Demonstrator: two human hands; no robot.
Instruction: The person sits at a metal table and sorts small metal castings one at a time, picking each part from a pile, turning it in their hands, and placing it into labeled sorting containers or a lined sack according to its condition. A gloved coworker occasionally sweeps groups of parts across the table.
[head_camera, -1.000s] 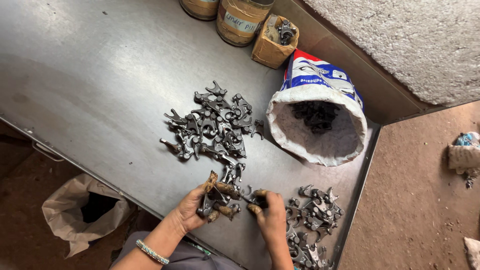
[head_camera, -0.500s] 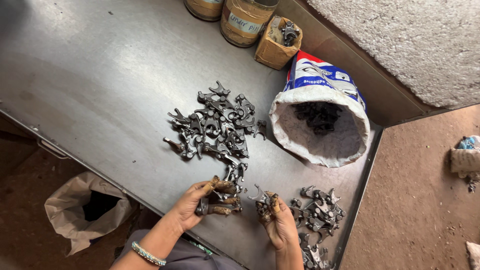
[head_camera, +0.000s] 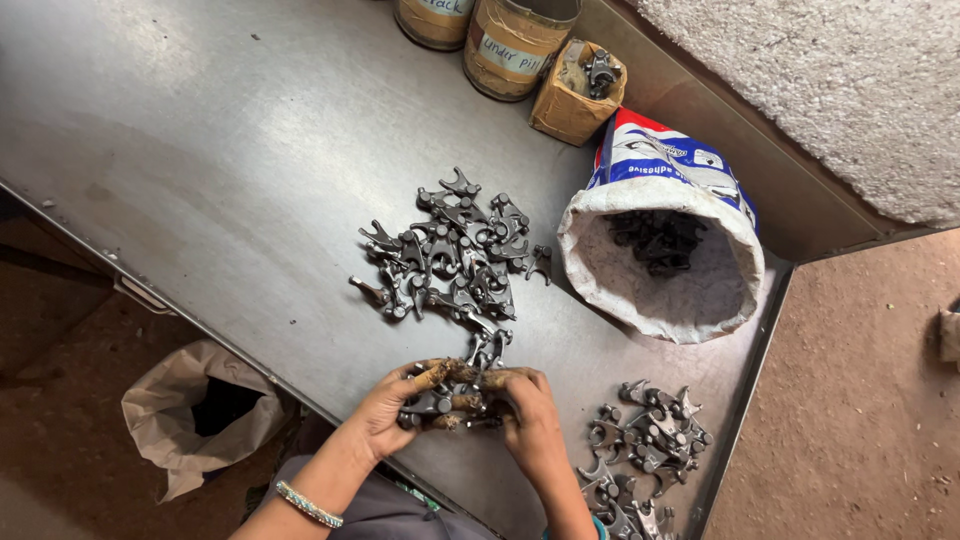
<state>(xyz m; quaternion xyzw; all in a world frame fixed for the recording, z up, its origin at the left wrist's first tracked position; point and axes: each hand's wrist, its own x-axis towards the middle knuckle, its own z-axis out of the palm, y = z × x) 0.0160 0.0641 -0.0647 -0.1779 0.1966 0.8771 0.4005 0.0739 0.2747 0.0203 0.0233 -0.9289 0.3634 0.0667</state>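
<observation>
Grey forged metal parts (head_camera: 440, 405) sit bunched between both hands at the desk's (head_camera: 200, 150) near edge; left hand (head_camera: 385, 415) and right hand (head_camera: 525, 420) clench fingers on them; the main pile (head_camera: 450, 250) lies just beyond, equally near both.

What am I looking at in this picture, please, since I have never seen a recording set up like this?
There is no machine here: a person works with two bare hands, and the one camera sits on their head, looking down. The left hand and the right hand meet near the table's front edge and together hold a small clutch of dark metal parts. The surface is a steel table. On it lie a central pile of the same forked metal parts, a second pile beside the right hand, and an open white sack with more parts inside. At the far edge stand two taped tins and a small cardboard box. A paper bag sits on the floor.
</observation>
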